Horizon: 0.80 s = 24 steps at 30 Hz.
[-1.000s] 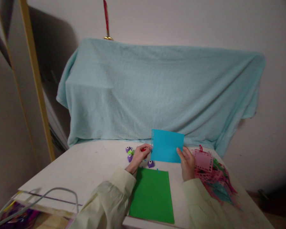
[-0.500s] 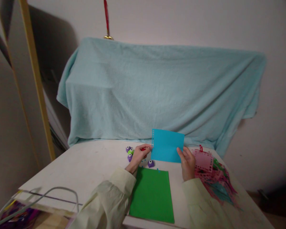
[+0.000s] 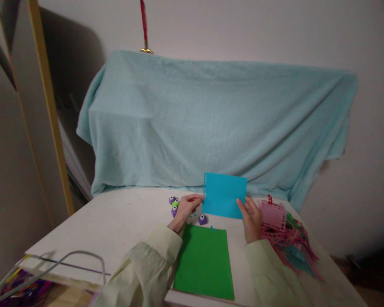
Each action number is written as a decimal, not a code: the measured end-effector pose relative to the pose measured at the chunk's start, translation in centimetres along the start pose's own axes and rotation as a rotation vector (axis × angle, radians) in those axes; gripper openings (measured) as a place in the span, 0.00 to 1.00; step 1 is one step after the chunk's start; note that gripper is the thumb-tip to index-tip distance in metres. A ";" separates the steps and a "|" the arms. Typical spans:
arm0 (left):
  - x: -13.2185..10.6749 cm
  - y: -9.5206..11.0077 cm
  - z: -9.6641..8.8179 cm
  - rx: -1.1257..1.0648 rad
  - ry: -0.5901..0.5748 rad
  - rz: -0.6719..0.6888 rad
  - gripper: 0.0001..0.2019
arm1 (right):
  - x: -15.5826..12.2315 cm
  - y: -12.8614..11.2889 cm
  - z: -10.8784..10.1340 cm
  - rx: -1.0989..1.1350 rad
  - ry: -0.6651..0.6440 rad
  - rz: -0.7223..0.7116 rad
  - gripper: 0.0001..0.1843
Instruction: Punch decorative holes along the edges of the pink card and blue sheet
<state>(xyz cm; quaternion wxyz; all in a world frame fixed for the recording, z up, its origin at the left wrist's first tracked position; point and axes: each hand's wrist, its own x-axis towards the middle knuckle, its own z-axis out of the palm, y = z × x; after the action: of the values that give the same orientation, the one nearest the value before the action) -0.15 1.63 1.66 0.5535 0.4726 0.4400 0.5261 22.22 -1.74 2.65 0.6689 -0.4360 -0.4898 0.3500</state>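
Observation:
My right hand (image 3: 251, 217) pinches a sheet of blue paper (image 3: 224, 194) by its right side, thumb on the near face. The sheet stands tilted up above the table, with a row of small holes down its left edge. At that edge, my left hand (image 3: 185, 209) is closed around a small red hole punch (image 3: 191, 200), mostly hidden by the fingers. Just below lie small blue paper bits and a purple figure with one eye (image 3: 202, 219). A green sheet or booklet (image 3: 205, 262) lies flat between my forearms.
Purple and green eyed figures (image 3: 174, 204) sit left of my left hand. To the right, a pink sheet with punched edges (image 3: 273, 215) lies on a heap of paper strips (image 3: 296, 249). A light blue blanket (image 3: 211, 119) hangs behind the white table (image 3: 115, 221).
The blue sheet and my right hand have shifted very slightly left. My left hand stays at the sheet's left edge.

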 end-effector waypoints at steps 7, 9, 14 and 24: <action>-0.1 0.2 -0.1 -0.065 -0.026 -0.006 0.22 | -0.1 -0.3 0.3 0.044 -0.021 0.037 0.21; -0.2 0.4 -0.1 -0.083 -0.045 -0.006 0.23 | 0.0 -0.3 0.3 0.062 -0.014 0.053 0.20; -0.3 0.5 -0.1 -0.083 -0.056 0.015 0.23 | 0.1 -0.1 0.1 0.067 -0.008 0.065 0.19; -0.7 1.0 0.3 -0.071 -0.086 0.046 0.22 | 0.1 0.2 -0.2 0.017 0.007 0.038 0.21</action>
<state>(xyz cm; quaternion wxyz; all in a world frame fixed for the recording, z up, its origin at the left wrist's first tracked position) -0.10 0.90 2.68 0.5761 0.4847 0.3860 0.5331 22.39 -1.58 2.45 0.6676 -0.4410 -0.4760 0.3652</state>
